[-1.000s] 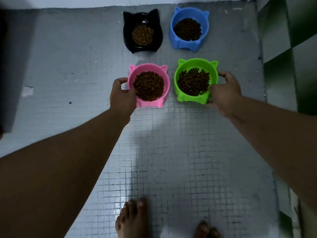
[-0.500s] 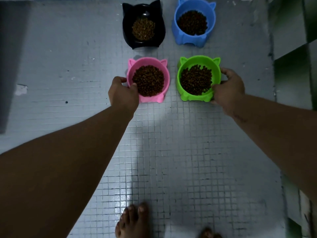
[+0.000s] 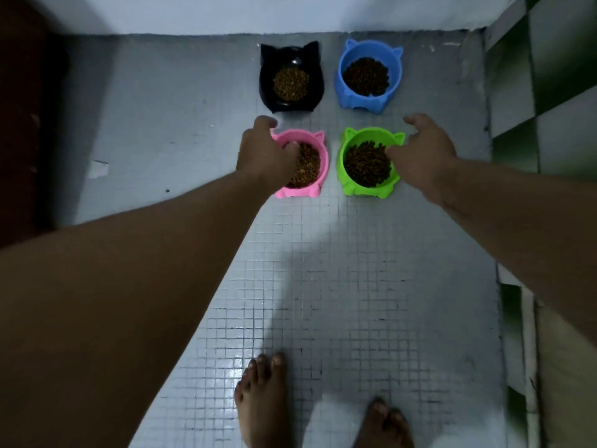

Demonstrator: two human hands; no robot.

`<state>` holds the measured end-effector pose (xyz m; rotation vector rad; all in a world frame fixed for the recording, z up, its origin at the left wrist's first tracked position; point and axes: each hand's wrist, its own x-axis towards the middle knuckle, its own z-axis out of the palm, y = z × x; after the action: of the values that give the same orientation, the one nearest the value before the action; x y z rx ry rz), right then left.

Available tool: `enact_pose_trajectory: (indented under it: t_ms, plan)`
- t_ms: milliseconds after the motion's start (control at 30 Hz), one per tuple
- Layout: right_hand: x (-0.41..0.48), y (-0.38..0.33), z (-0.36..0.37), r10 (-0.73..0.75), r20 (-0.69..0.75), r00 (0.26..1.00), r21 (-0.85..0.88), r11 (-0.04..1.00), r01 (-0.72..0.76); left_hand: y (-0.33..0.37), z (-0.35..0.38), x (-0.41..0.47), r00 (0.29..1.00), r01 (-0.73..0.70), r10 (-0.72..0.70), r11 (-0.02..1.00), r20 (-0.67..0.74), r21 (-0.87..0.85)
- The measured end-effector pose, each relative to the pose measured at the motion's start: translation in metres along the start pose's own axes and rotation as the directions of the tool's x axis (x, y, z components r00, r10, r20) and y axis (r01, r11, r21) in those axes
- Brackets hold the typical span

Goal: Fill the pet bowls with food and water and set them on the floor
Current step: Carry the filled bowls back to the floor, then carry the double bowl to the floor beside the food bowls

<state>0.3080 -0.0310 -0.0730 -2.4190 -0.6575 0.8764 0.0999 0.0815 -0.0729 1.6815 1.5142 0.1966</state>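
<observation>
Four cat-eared bowls of brown kibble stand in a square on the tiled floor: black [image 3: 291, 77] and blue [image 3: 369, 74] at the back, pink [image 3: 315, 163] and green [image 3: 366, 163] in front. My left hand [image 3: 266, 153] covers the pink bowl's left rim, its fingers curled over the edge onto the kibble. My right hand [image 3: 423, 153] rests on the green bowl's right rim, fingertips over the edge and thumb spread away behind. Both front bowls sit flat on the floor.
A white wall runs just behind the back bowls. A green and white checkered wall [image 3: 555, 92] borders the right side, and something dark stands at the far left [image 3: 22, 124]. My bare feet [image 3: 263, 396] stand on the small grey tiles [image 3: 355, 286] nearer the camera.
Both hands have shifted from the bowls' outer sides up onto their rims, fingers now reaching over the edges. The camera view has tilted so the back wall shows.
</observation>
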Motion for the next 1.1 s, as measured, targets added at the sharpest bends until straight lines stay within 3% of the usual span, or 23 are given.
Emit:
enact_pose_trajectory:
  t_ms: [100, 267, 500, 667, 833, 1100]
  plan:
    - [-0.027, -0.037, -0.031, -0.112, 0.037, 0.993, 0.025, 0.994, 0.111, 0.038, -0.029, -0.027, 0.991, -0.128, 0.127, 0.992, 0.050, 0.010]
    - [-0.072, -0.113, -0.106, -0.253, -0.013, 0.967, 0.034, 0.967, 0.253, 0.120, -0.092, -0.066, 0.976, -0.217, 0.217, 0.976, -0.027, -0.025]
    - [-0.190, -0.187, -0.241, -0.241, -0.033, 0.970, 0.189, 0.952, 0.242, 0.218, -0.197, -0.180, 0.963, -0.266, 0.265, 0.964, -0.044, -0.020]
    - [-0.287, -0.227, -0.333, -0.270, -0.092, 0.958, 0.193, 0.939, 0.283, 0.276, -0.256, -0.264, 0.962, -0.273, 0.271, 0.959, -0.037, -0.076]
    - [-0.383, -0.235, -0.373, -0.243, -0.122, 0.962, 0.251, 0.931, 0.267, 0.304, -0.292, -0.350, 0.952, -0.304, 0.306, 0.948, 0.011, -0.095]
    - [-0.554, -0.220, -0.386, -0.194, -0.256, 0.947, 0.332, 0.902, 0.275, 0.291, -0.346, -0.505, 0.895, -0.419, 0.434, 0.897, 0.102, -0.136]
